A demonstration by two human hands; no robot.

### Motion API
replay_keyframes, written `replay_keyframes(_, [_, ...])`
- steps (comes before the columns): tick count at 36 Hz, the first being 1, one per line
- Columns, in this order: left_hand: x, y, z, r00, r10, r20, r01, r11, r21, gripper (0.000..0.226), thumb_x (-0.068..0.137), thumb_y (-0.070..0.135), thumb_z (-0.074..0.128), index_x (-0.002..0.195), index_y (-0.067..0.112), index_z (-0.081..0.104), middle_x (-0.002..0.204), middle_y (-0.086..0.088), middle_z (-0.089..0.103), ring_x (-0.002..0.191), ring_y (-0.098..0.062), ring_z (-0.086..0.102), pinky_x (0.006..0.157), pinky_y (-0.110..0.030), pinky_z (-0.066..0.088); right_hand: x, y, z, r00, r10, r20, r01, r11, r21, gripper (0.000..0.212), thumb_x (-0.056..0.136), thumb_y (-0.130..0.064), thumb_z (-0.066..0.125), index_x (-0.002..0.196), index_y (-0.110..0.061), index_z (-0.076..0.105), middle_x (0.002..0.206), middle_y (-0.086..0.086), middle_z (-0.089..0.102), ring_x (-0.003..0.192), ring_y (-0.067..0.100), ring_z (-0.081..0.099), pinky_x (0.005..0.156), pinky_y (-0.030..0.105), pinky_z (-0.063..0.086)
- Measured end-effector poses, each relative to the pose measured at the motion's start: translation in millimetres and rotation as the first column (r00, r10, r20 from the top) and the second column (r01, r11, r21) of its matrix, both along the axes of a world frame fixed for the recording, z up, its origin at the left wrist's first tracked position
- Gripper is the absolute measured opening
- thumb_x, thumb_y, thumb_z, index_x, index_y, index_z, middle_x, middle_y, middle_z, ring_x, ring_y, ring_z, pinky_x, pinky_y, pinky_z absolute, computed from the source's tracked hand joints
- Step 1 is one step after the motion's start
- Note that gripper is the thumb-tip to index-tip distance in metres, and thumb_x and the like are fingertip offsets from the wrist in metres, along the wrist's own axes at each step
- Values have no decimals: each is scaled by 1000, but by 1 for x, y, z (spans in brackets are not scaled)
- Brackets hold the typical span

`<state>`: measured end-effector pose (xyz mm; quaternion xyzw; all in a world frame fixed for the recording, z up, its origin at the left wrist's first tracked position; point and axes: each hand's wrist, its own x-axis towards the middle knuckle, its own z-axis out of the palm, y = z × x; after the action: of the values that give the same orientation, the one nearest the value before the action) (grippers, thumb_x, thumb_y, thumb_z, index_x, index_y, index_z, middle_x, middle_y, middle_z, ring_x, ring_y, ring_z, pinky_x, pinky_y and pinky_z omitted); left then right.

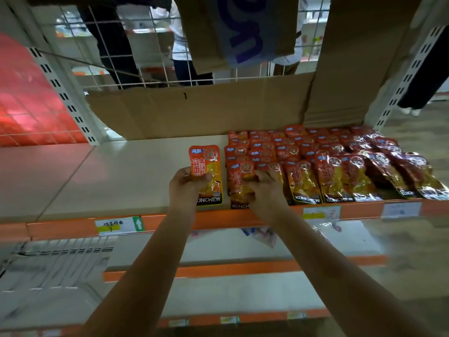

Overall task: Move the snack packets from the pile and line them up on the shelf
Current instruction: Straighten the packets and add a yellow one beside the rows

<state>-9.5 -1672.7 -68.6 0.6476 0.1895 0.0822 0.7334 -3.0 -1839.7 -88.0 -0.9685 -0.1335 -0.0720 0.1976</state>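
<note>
Left hand (185,184) grasping loose packet (206,175), long axis front-to-back, just left of row (315,171); right hand (263,186) gripping row's end packet (239,183).

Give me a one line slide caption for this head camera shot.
Left hand holds one snack packet while right hand adjusts packet row on shelf.

"KONCHEW" on the snack packets (303,181); "1" on cardboard (194,110).
</note>
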Motion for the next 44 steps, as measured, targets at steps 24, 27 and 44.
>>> replay_keyframes(24, [17,-22,4,998,-67,20,69,989,-132,24,83,-3,59,88,21,60,97,-3,66,106,-31,61,95,-49,47,2,-3,13,990,-91,107,72,983,168,40,78,-4,61,118,-7,63,116,10,59,112,30,45,93,36,41])
replay_keyframes(27, [15,-43,8,987,-142,72,150,982,-115,22,81,-6,61,95,12,61,100,-11,67,102,-33,63,92,-48,49,4,-14,20,976,-170,139,117,939,324,32,88,-4,52,119,-7,62,115,10,61,109,26,52,88,31,42])
replay_keyframes(44, [8,-160,16,803,-578,144,433,732,526,29,87,12,63,115,19,59,94,12,61,78,6,59,68,-8,45,-9,-136,42,921,-384,-67,245,436,866,35,77,16,59,99,-9,69,77,2,68,63,1,62,62,23,53])
